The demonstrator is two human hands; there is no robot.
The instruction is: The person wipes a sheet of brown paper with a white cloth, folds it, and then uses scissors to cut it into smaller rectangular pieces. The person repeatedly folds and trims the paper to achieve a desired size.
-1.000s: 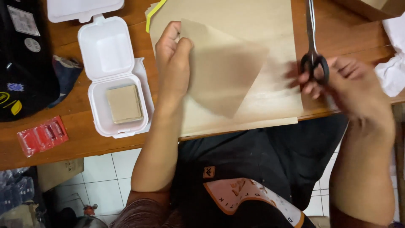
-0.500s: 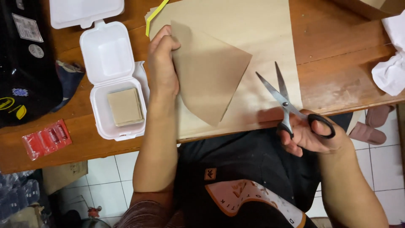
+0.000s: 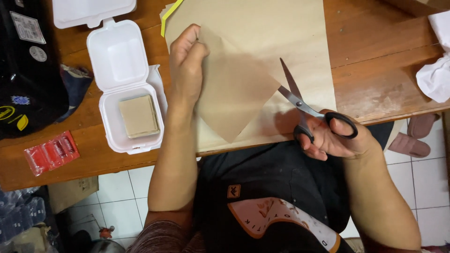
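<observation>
I see an open white foam clamshell box (image 3: 126, 84) on the wooden table (image 3: 384, 79), a brown square pad (image 3: 138, 116) inside it. Red packet (image 3: 50, 153) lies near its left. Black bag (image 3: 28, 70) far left, crumpled white paper (image 3: 436, 75) far right.

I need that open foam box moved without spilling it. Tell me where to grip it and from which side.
Grip the foam box by the lower tray's two long outer walls, coming from above. The lid lies flat open behind a thin hinge and would likely flop if lifted. The folded brown paper sits loose inside, so keep the tray level.
</observation>
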